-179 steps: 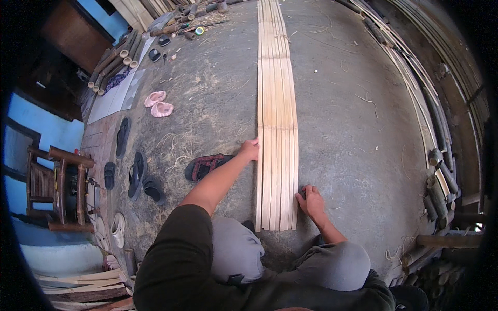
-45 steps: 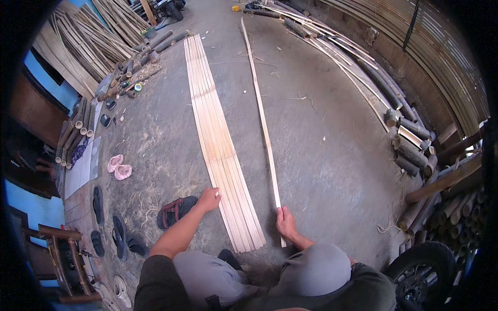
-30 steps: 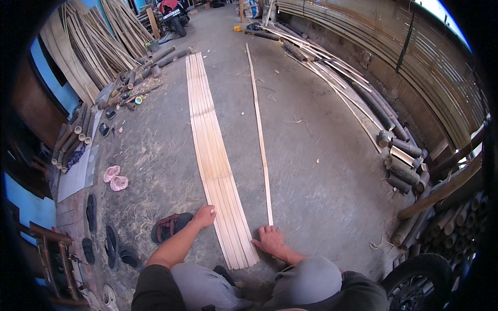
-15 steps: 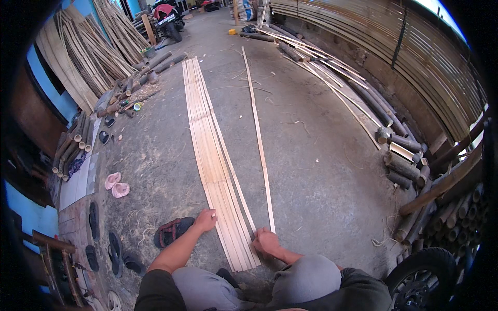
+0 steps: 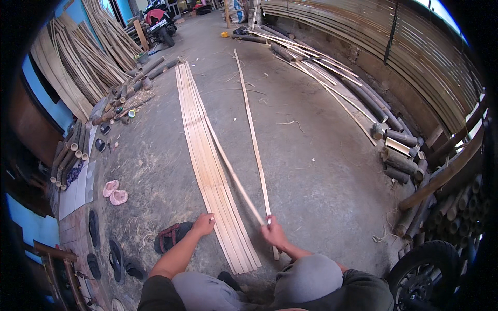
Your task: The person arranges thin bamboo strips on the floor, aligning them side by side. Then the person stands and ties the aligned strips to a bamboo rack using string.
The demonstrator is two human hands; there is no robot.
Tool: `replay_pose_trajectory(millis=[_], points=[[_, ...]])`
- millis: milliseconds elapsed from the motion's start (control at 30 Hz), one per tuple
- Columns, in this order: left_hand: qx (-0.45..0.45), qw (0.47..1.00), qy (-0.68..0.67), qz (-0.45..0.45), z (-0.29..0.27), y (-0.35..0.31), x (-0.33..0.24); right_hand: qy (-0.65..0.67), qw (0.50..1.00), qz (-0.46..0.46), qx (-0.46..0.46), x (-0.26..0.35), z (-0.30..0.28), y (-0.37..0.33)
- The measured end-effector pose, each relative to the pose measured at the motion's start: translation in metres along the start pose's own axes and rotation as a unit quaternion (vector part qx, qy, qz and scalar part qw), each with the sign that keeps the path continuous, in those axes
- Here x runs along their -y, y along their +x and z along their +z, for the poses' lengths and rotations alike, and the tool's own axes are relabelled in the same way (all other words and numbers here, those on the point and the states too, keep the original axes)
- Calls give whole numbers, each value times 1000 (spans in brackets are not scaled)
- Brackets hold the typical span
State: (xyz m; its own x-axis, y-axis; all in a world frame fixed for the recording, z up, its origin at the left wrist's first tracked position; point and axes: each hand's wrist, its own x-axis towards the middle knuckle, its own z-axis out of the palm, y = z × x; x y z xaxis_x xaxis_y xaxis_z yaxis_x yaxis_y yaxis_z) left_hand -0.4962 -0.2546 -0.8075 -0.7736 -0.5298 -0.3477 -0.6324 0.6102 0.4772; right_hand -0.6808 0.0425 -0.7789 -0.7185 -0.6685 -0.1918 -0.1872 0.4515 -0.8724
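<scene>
Side by side on the concrete, several pale bamboo strips [image 5: 203, 155] form a long row in front of me. My left hand [image 5: 203, 224] is closed at the row's left edge, its fingertips against the outer strip; whatever it may hold is too small to make out. My right hand [image 5: 274, 232] grips the near end of a single bamboo strip [image 5: 236, 179]. That strip slants away from the row's right side, its far part still lying along the row. Another loose bamboo strip [image 5: 252, 129] lies farther right, passing beneath or beside my right hand, with its near end showing below.
A dark sandal [image 5: 172, 236] lies beside my left forearm, pink clogs [image 5: 115, 192] farther left. Bamboo poles [image 5: 365, 98] and cut pieces line the right wall. At the lower right stands a wheel [image 5: 425, 274]. Bamboo slats [image 5: 85, 57] lean at the far left.
My right hand has moved up and slightly right, swinging the near end of its strip away from the row. My left hand stays at the left edge. The view has shifted slightly.
</scene>
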Motion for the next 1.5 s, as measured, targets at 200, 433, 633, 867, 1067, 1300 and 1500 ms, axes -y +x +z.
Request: replay_pose_trajectory(millis=[200, 433, 633, 867, 1067, 1300, 1500], points=[[-22, 999, 5, 25, -1, -5, 13, -17, 976, -100, -192, 15, -84, 53], [-4, 1000, 20, 8, 0, -5, 14, -248, 941, -113, -199, -41, -200, 84], [11, 1000, 24, 9, -2, -1, 16, -321, 919, -89, -210, -75, -245, 80], [16, 999, 35, -33, -7, -2, -3, -348, 914, -169, -124, -54, -143, 74], [42, 997, 56, -42, -9, 10, 6, -293, 923, -159, 192, 17, 27, -3], [15, 998, 63, 13, -7, -6, 6, -250, 944, -149, 158, -25, 68, -9], [22, 999, 26, 14, -4, 7, 20, -23, 991, -14, 135, -4, 42, 3]])
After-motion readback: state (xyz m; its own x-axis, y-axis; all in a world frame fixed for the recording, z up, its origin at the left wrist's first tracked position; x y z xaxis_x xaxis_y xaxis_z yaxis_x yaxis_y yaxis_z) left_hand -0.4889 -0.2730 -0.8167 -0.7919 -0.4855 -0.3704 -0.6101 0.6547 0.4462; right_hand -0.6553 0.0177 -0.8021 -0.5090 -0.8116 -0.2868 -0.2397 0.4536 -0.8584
